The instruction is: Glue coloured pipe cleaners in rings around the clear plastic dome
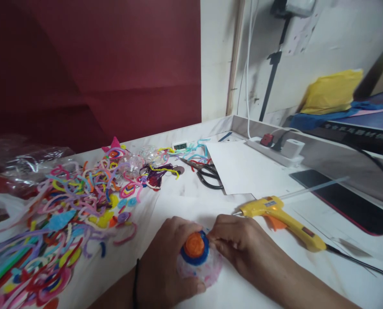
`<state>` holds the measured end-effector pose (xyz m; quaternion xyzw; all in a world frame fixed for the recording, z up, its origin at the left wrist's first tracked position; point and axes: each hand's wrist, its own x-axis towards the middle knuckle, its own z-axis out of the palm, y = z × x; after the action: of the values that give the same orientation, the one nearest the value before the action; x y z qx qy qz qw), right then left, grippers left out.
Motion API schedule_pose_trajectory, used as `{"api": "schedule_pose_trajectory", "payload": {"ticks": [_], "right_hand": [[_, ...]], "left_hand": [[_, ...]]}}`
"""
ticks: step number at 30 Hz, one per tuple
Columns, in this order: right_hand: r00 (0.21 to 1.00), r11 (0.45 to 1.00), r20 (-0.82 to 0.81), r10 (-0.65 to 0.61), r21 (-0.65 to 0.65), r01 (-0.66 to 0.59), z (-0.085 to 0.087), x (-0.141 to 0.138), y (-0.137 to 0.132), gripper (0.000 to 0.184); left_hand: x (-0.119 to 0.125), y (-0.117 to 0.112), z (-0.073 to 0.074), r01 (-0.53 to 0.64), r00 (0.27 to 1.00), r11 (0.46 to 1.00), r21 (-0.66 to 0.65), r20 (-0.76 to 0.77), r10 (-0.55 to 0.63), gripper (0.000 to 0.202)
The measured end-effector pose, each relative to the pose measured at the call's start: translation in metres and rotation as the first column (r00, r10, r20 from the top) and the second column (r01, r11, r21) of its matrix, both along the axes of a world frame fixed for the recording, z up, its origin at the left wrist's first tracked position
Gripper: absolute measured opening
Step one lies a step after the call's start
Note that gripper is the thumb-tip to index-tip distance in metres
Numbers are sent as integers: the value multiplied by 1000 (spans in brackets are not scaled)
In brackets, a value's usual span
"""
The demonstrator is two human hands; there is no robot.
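Observation:
A rounded, whitish-pink craft piece (199, 271) sits low in the middle of the view. On it is an orange disc (194, 244) ringed by a blue band. My left hand (170, 264), with a black band at the wrist, is wrapped round the piece's left side, thumb at the front. My right hand (235, 240) pinches at the right edge of the blue ring; whatever lies between its fingertips is too small to make out. Just beyond the right hand, a yellow hot glue gun (283, 219) lies on the table with a clear stick in its back.
Many coloured pipe cleaner pieces (91, 206) are heaped at left beside clear plastic bags (33, 159). Black-handled scissors (209, 176) and white paper (249, 163) lie farther back. A phone (346, 199) and a power strip (275, 150) are at right.

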<state>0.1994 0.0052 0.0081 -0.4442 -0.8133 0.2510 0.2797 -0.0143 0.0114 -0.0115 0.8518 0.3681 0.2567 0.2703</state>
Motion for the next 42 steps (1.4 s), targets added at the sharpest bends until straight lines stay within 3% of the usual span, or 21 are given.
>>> {"api": "schedule_pose_trajectory", "payload": {"ticks": [3,9,13,18,23,28,34,39,42], "right_hand": [[1000,1000,-12,16,15,-16,1,-2,0,24],[986,999,165,-2,50,-6,7,-6,-3,24],[982,997,190,-12,79,-3,0,-4,-6,22],[991,986,133,-14,165,-9,-8,-2,-7,21],[991,947,128,-28,322,-15,-10,-5,-7,18],[997,968,75,-24,253,5,-13,-3,-9,21],[1000,956,2,-19,293,18,-20,-4,-17,23],[998,976,61,12,217,-25,-25,-1,-22,17],[997,974,75,19,222,-35,-27,1,-24,17]], "left_hand": [[-3,1,1,6,1000,1000,5,2,-6,70],[-4,0,-3,30,999,1000,-8,-16,-30,58],[-2,-4,-14,-85,996,988,127,18,83,62],[-1,-4,-13,4,1000,974,227,-16,0,58],[1,-3,-9,-20,998,950,310,-48,36,58],[1,-3,-16,-13,996,929,371,-72,43,59],[3,-5,-28,-56,996,898,437,-41,82,53],[5,-4,-26,-67,997,866,495,14,69,37],[4,-4,-24,-76,997,848,525,48,60,38]]}}
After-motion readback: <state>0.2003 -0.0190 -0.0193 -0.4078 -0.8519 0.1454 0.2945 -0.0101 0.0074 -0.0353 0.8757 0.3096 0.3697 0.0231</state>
